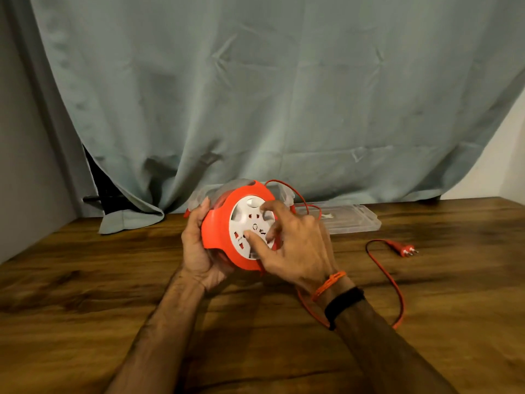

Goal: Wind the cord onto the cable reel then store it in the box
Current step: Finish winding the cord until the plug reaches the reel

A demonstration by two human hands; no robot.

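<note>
The left grip (199,245) covers the reel's (218,226) left rim, and its fingers are out of sight behind the housing. The right grip (289,245) lies over the right part of the white face, so the sockets under it cannot be read; its fingertips (265,207) are smeared by motion. The cord (397,291) vanishes under the right wrist, and how much is wound inside the reel cannot be told. Behind the right grip, the clear box (352,220) is partly blocked by the reel, its depth unclear. The plug's (406,250) pins, right of that grip, are blurred. Both forearms run off the bottom edge.
</note>
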